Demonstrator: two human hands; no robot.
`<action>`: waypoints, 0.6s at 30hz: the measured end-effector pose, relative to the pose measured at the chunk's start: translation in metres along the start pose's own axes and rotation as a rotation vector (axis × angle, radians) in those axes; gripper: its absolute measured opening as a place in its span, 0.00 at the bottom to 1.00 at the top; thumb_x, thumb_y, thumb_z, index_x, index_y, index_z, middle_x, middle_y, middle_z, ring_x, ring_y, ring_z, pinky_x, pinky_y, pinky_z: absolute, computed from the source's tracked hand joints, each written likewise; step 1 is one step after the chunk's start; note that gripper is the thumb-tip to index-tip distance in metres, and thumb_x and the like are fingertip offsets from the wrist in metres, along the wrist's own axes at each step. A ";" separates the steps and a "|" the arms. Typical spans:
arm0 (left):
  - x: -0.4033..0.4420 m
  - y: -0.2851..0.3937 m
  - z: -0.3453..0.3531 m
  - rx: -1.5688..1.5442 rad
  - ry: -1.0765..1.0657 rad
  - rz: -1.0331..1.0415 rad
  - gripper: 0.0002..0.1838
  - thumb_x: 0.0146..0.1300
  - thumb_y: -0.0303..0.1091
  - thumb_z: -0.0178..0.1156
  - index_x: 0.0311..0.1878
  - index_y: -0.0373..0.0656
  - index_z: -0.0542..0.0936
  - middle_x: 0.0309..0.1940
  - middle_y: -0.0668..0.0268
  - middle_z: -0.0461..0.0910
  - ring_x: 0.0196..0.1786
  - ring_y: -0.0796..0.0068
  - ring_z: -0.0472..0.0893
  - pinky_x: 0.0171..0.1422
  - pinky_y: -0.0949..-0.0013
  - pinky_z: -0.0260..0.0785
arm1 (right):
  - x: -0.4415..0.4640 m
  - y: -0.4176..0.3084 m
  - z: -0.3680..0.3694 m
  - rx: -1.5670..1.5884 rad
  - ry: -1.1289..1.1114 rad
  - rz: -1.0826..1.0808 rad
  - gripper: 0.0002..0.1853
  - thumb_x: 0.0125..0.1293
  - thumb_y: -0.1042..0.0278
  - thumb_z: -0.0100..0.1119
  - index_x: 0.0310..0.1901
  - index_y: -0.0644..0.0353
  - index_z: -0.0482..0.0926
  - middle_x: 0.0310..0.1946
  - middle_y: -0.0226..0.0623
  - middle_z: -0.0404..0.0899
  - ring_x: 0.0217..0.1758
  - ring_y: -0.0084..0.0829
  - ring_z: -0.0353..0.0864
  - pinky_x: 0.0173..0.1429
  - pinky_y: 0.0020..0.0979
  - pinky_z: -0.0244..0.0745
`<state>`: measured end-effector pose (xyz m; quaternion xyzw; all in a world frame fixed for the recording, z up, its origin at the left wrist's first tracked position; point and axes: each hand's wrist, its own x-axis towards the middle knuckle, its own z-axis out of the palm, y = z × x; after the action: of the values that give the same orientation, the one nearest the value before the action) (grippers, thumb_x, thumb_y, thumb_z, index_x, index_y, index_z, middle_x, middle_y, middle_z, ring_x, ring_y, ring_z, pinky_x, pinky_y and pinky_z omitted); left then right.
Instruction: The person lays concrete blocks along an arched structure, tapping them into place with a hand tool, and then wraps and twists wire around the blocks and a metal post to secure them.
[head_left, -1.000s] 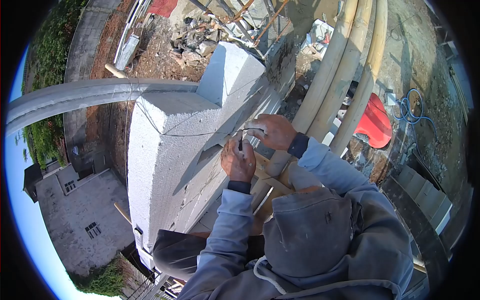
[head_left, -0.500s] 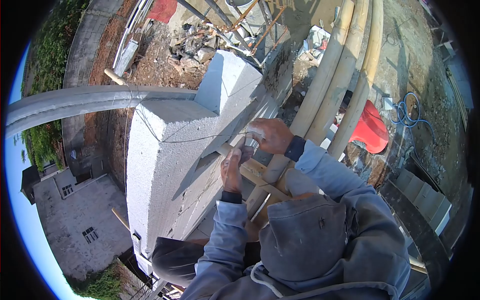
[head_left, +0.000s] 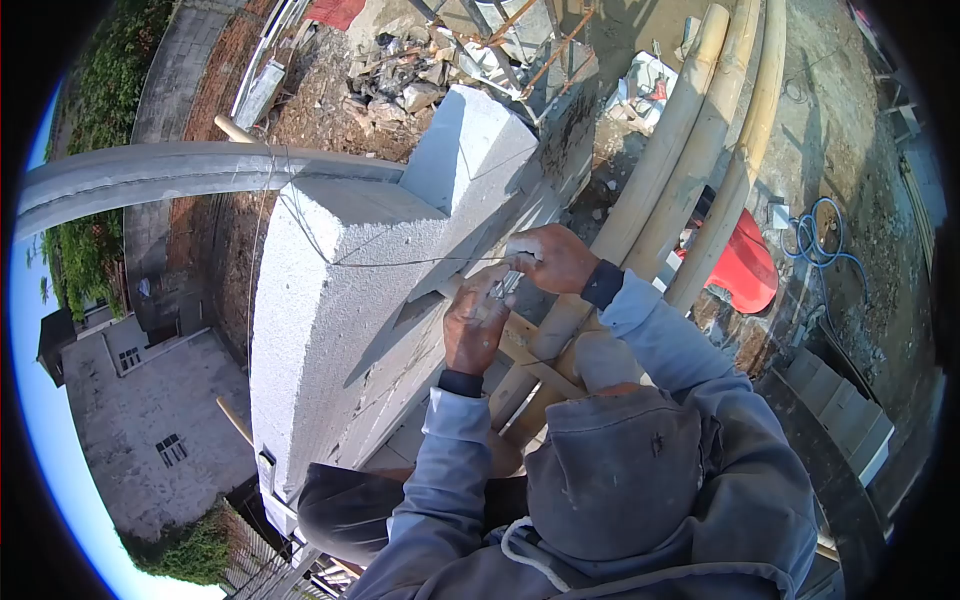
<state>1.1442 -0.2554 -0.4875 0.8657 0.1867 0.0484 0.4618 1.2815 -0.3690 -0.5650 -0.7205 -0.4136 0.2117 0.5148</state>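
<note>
My left hand (head_left: 474, 325) is closed, with dusty fingers pinching a small silvery piece (head_left: 508, 286) whose kind I cannot make out. Just above and to its right, my right hand (head_left: 551, 259) is closed with its fingertips on a thin dark wire (head_left: 415, 263). That wire runs left across the white aerated-concrete block wall (head_left: 330, 300) and bends round the block's corner. Both hands nearly touch each other beside the wall's inner face. Wooden pieces (head_left: 530, 362) lie crossed below them.
Long bamboo poles (head_left: 668, 150) stretch away to the right of the wall. A grey beam (head_left: 200, 172) meets the block's left side. Rubble (head_left: 405, 85), a red object (head_left: 742, 265) and a blue hose (head_left: 822, 240) lie on the ground far below. A roof (head_left: 160, 420) is at lower left.
My left hand has turned and risen slightly toward the right hand, and the silvery piece now shows between them. My right hand has shifted slightly up and right. The view has tilted a little.
</note>
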 end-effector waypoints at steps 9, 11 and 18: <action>-0.003 -0.012 0.008 -0.203 0.276 -0.316 0.14 0.61 0.41 0.63 0.40 0.39 0.79 0.32 0.62 0.83 0.35 0.74 0.82 0.41 0.72 0.74 | 0.001 -0.011 0.009 0.090 -0.192 0.057 0.12 0.57 0.61 0.61 0.33 0.62 0.78 0.25 0.51 0.76 0.32 0.55 0.76 0.37 0.45 0.70; -0.005 -0.019 0.012 -0.432 0.322 -0.487 0.17 0.62 0.46 0.62 0.39 0.38 0.78 0.31 0.61 0.83 0.32 0.74 0.82 0.38 0.73 0.73 | -0.002 -0.013 0.011 0.177 -0.167 0.026 0.12 0.57 0.62 0.61 0.34 0.63 0.78 0.25 0.52 0.77 0.32 0.54 0.76 0.38 0.44 0.70; -0.009 -0.043 0.019 -1.017 0.213 -0.915 0.16 0.67 0.46 0.53 0.34 0.41 0.75 0.18 0.73 0.72 0.20 0.78 0.74 0.25 0.76 0.65 | -0.010 -0.003 0.014 0.356 -0.329 0.151 0.12 0.58 0.61 0.61 0.34 0.63 0.78 0.29 0.53 0.78 0.34 0.52 0.77 0.40 0.41 0.71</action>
<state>1.1292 -0.2522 -0.5328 0.3662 0.5317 0.0151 0.7636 1.2642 -0.3688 -0.5686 -0.6033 -0.3932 0.4334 0.5419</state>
